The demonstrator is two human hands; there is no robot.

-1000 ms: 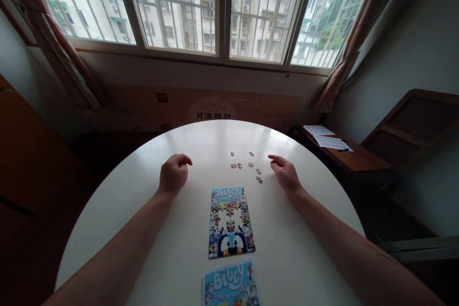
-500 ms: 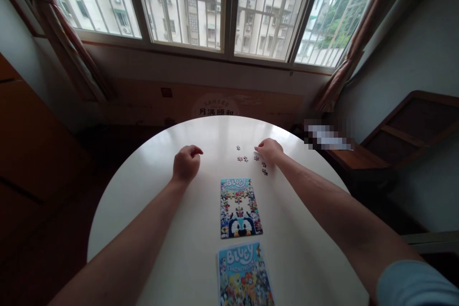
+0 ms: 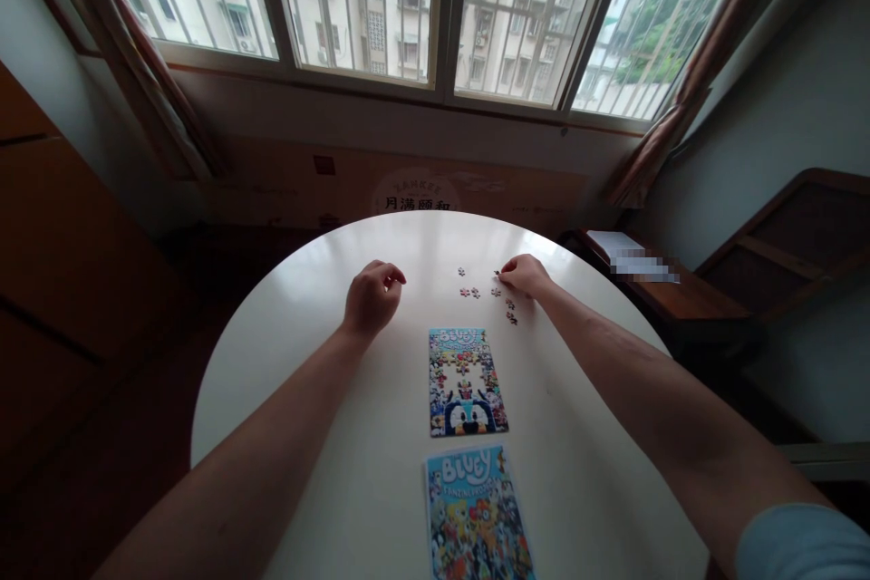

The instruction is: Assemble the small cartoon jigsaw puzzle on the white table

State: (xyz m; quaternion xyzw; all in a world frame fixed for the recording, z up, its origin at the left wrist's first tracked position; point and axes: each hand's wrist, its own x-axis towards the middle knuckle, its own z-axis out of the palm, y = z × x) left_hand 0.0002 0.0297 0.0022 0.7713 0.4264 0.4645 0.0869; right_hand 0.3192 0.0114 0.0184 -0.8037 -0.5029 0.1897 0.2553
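My right hand (image 3: 527, 276) is at the far right of the loose pieces, its thumb and fingers pinched on a small dark puzzle piece (image 3: 497, 274). My left hand (image 3: 372, 297) hovers over or rests on the table left of the pieces, fingers curled in, nothing visible in them. Between the hands lie several loose puzzle pieces (image 3: 465, 292), some just below my right hand. Nearer to me is a partly filled jigsaw puzzle (image 3: 468, 421), its border and dog face in place and pale gaps in its middle. Below it lies a matching Bluey picture sheet (image 3: 476, 507).
Everything stands on a round white table (image 3: 272, 362). Beyond it are a printed cardboard panel (image 3: 353, 186) and a barred window (image 3: 441, 82). A wooden bench or chair (image 3: 707, 290) with papers on it stands to the right.
The view has shifted slightly, moving the table things right and up in the picture. The piece at my right fingertips now shows dark instead of pale. The loose pieces and puzzle keep their layout.
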